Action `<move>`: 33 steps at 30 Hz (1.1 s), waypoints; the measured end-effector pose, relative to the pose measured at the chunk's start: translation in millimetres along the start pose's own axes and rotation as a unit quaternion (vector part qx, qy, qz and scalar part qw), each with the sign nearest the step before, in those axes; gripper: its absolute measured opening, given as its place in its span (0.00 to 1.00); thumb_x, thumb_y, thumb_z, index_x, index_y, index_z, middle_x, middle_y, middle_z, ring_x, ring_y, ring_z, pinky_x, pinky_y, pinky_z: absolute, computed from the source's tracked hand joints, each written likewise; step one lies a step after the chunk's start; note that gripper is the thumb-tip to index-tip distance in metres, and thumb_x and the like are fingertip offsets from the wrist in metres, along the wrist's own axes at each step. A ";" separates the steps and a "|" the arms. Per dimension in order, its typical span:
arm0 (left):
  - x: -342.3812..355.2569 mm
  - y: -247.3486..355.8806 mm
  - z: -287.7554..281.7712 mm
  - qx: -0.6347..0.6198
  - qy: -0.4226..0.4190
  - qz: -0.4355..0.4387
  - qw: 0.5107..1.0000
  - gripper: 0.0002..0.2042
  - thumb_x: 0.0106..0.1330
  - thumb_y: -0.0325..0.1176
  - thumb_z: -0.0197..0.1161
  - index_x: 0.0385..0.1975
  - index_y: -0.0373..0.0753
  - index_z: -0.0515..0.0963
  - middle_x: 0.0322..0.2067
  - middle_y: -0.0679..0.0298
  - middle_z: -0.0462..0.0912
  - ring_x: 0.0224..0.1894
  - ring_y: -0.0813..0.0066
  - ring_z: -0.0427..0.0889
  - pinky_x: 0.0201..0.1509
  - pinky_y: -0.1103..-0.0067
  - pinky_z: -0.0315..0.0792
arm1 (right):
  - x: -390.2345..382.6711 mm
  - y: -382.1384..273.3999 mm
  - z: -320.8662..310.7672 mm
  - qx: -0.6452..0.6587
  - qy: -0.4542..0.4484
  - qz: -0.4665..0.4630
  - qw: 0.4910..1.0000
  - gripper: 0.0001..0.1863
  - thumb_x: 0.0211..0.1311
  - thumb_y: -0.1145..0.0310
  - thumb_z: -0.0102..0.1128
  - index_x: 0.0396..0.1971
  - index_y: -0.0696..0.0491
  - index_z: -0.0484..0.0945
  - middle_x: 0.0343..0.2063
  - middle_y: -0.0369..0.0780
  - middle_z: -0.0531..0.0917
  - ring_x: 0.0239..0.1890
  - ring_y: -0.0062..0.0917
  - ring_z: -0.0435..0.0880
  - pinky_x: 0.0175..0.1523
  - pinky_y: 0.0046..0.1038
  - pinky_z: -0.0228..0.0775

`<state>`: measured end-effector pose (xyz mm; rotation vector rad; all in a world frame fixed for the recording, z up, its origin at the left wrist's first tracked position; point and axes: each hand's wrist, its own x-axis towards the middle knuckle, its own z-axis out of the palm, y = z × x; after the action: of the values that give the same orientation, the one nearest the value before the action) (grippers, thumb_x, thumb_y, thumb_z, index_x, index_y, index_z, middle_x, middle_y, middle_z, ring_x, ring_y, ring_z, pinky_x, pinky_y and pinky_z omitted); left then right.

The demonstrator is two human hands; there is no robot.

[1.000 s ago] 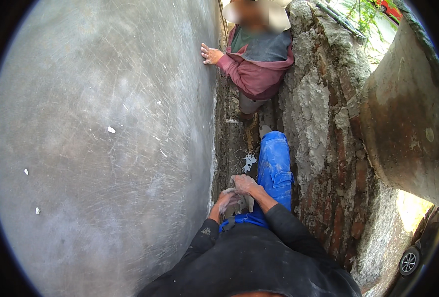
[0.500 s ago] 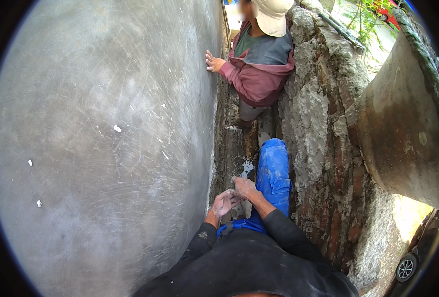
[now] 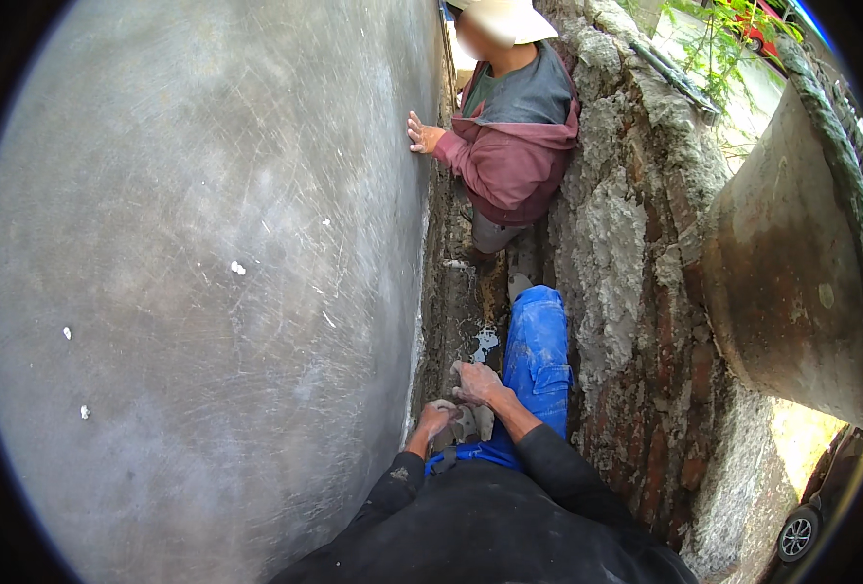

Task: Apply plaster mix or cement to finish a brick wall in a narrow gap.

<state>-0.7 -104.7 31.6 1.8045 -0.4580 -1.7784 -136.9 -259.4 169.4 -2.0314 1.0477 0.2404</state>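
My right hand (image 3: 478,383) is closed, its fingers bent in front of my waist beside my blue trouser leg (image 3: 537,341). A pale tip shows at its end; I cannot make out whether it is a thing held or whitened fingers. Just nearer and to the left, my left hand (image 3: 437,417) is curled closed, close to the smooth grey wall (image 3: 208,370). What it holds, if anything, is hidden. Both hands are smeared with pale powder or plaster. Small white dabs (image 3: 238,269) stick to the wall.
Ahead, a co-worker (image 3: 514,146) in a maroon jacket and pale cap stands in the narrow gap, one hand (image 3: 425,132) on the grey wall. A rough brick and mortar wall (image 3: 636,292) bounds the right. White splatter (image 3: 485,343) marks the ledge. A curved concrete piece (image 3: 791,253) juts out.
My left hand has turned from palm up with spread fingers to curled closed, slightly lower. My right hand has shifted slightly down. The co-worker's head has moved left.
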 end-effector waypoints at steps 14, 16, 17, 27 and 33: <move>4.8 -4.7 10.1 0.220 0.235 0.045 0.946 0.18 0.54 0.39 0.71 0.44 0.40 0.81 0.41 0.53 0.86 0.48 0.57 0.83 0.54 0.69 0.74 | -3.3 14.4 16.0 0.027 0.004 0.000 1.000 0.22 0.52 0.66 0.62 0.48 0.53 0.74 0.39 0.52 0.83 0.45 0.48 0.82 0.51 0.43 0.75; 1.8 -6.3 8.4 0.221 0.258 0.038 0.940 0.18 0.55 0.40 0.71 0.45 0.41 0.81 0.41 0.53 0.86 0.47 0.57 0.84 0.53 0.69 0.74 | -6.6 9.7 17.2 0.023 0.001 -0.008 1.000 0.22 0.53 0.65 0.62 0.49 0.53 0.73 0.39 0.53 0.83 0.45 0.48 0.82 0.51 0.44 0.75; 2.2 -7.8 6.9 0.222 0.226 0.027 0.948 0.18 0.55 0.40 0.70 0.44 0.41 0.82 0.41 0.52 0.86 0.46 0.57 0.84 0.53 0.69 0.75 | -10.4 4.5 18.7 0.019 -0.002 -0.016 1.000 0.22 0.53 0.65 0.62 0.49 0.53 0.72 0.38 0.53 0.83 0.45 0.48 0.82 0.50 0.44 0.75; -2.1 -18.3 8.1 0.259 0.102 0.041 0.960 0.19 0.56 0.43 0.68 0.45 0.40 0.82 0.44 0.50 0.84 0.51 0.57 0.82 0.54 0.69 0.74 | -9.0 -4.0 25.3 0.003 -0.032 -0.009 0.999 0.22 0.53 0.62 0.60 0.49 0.51 0.73 0.40 0.54 0.83 0.46 0.50 0.83 0.52 0.44 0.76; -1.9 -25.7 -8.6 0.240 0.171 -0.015 0.955 0.19 0.56 0.44 0.68 0.44 0.41 0.82 0.46 0.51 0.84 0.52 0.55 0.81 0.57 0.67 0.73 | -12.5 -17.7 17.9 0.000 -0.031 -0.030 0.999 0.22 0.55 0.61 0.60 0.49 0.51 0.73 0.41 0.53 0.83 0.47 0.49 0.82 0.53 0.44 0.76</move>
<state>4.1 -82.0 17.3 2.4075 -0.7708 -1.4025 -128.2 -233.1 174.2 -2.0382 0.9470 0.2713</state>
